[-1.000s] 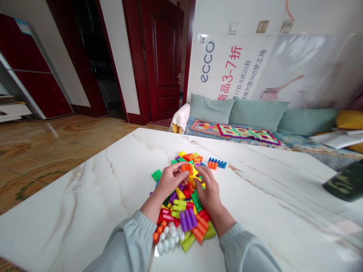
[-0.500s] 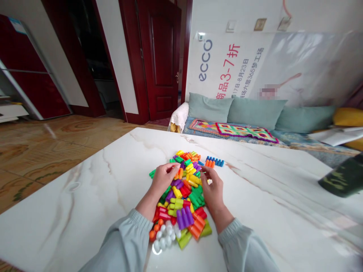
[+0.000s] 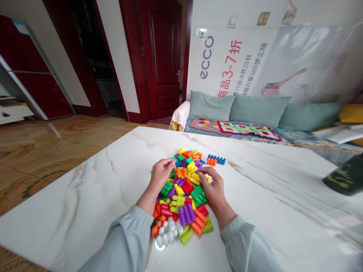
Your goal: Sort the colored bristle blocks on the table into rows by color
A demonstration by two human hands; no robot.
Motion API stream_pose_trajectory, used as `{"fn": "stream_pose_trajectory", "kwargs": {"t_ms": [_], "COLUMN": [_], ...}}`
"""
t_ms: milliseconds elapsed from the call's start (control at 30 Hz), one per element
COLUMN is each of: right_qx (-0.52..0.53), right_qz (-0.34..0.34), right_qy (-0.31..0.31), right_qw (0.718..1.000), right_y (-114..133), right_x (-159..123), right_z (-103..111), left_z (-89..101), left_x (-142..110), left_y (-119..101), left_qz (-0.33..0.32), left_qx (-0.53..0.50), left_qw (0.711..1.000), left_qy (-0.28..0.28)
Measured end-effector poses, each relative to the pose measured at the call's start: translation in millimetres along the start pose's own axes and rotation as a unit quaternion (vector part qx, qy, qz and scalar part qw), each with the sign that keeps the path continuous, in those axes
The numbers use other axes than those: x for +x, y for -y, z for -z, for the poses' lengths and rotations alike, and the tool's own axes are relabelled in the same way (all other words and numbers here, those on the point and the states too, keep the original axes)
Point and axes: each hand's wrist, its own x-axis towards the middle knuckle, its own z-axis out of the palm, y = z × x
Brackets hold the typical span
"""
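A heap of plastic finger-shaped blocks lies on a white marbled table (image 3: 113, 181). My left hand (image 3: 160, 175) is at the heap's left side, thumb and forefinger pressed together; what they may hold is too small to tell. On the heap's right, my right hand (image 3: 214, 185) curls with thumb and forefinger tips close together, and I cannot make out anything between them. Between the hands are an orange block (image 3: 181, 173) and a yellow block (image 3: 193, 167). A green block (image 3: 198, 193) lies beside my right hand. Nearer me are a purple block (image 3: 186, 214) and white blocks (image 3: 169, 231).
Beyond the heap, a blue block (image 3: 219, 159) and an orange block (image 3: 211, 161) lie side by side. A dark green patterned object (image 3: 344, 175) is at the table's right. Behind the table is a sofa with cushions (image 3: 258, 109); a red door (image 3: 163, 56) is further back.
My left hand has moved slightly left and up, away from the orange block, which now shows more fully. My right hand has stayed near its place. The view has shifted slightly.
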Motion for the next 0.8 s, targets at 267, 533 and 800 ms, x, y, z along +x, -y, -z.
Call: {"fn": "stream_pose_trajectory", "kwargs": {"t_ms": [267, 533, 800], "right_qx": [0.004, 0.003, 0.023], "right_qz": [-0.005, -0.029, -0.12], "right_qy": [-0.001, -0.017, -0.055], "right_qw": [1.0, 0.999, 0.991], "right_y": [-2.1, -4.0, 7.3], "right_x": [1.1, 1.5, -5.8], "right_z": [-0.4, 0.4, 7.6], "left_z": [-3.3, -4.1, -4.4], "left_x": [-3.4, -8.1, -6.0], "left_y": [-4.2, -0.6, 8.4], "left_qz": [-0.003, -0.089, -0.084], "left_qx": [0.006, 0.097, 0.13], "left_qw": [0.998, 0.987, 0.983], "left_qy": [0.059, 0.091, 0.102]}}
